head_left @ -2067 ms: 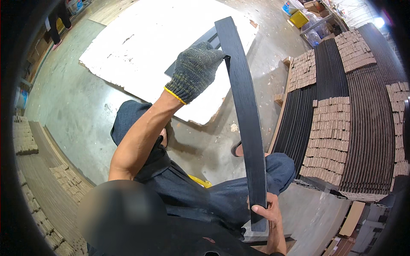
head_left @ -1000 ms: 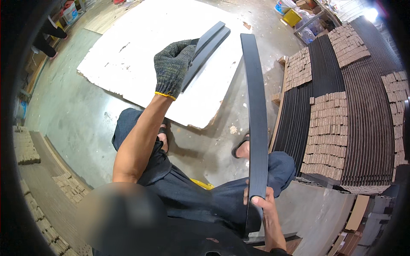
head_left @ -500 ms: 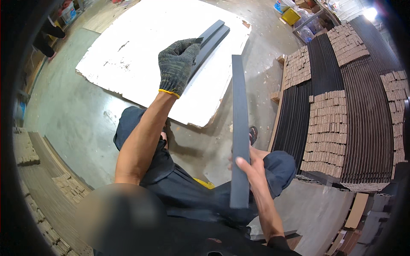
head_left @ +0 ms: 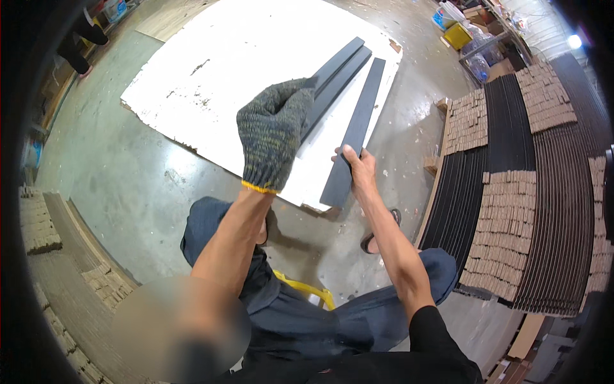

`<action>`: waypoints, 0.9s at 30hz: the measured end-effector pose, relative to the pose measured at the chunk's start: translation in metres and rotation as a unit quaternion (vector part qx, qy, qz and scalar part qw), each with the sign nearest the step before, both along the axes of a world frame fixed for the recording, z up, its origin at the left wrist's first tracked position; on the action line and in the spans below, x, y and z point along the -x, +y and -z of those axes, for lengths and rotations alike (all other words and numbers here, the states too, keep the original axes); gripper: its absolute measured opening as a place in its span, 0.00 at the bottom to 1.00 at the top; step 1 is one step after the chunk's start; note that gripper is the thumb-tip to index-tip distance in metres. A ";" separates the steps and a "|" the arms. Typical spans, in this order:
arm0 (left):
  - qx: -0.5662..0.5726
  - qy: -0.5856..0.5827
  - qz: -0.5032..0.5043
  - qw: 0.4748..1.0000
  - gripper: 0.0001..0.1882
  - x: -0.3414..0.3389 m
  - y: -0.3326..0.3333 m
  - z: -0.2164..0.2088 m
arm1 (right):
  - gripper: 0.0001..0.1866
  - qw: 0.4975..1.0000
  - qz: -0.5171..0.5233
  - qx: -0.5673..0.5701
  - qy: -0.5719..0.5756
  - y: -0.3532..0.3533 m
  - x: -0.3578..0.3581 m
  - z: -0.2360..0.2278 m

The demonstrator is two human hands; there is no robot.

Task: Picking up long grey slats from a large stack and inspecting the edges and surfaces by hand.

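The bare right hand [head_left: 360, 170] holds a long, flat, dark-grey strip [head_left: 365, 115] near its closer end, probably for steering it. The left hand [head_left: 275, 131], gloved, curls beside two similar strips [head_left: 343, 83]; its grip I cannot tell.

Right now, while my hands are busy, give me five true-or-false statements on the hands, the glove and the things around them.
1. The right hand holds a dark strip. True.
2. Both hands wear gloves. False: the right hand is bare; only the left hand wears a glove.
3. The glove has a red edge. False: its edge is yellow.
4. Stacked strips stand at the picture's right. True.
5. The yellow container is on the white panel. False: the yellow container is apart from the white panel.
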State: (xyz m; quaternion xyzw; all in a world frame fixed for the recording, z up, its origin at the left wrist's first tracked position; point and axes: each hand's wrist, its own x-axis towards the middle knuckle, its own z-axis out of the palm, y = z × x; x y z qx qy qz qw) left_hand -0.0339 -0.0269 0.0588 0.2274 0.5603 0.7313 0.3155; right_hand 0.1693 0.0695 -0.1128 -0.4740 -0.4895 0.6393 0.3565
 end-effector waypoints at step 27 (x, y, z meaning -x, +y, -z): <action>0.124 0.091 0.038 0.987 0.09 0.049 0.029 0.039 | 0.25 0.955 -0.089 -0.013 -0.282 0.158 0.129 0.131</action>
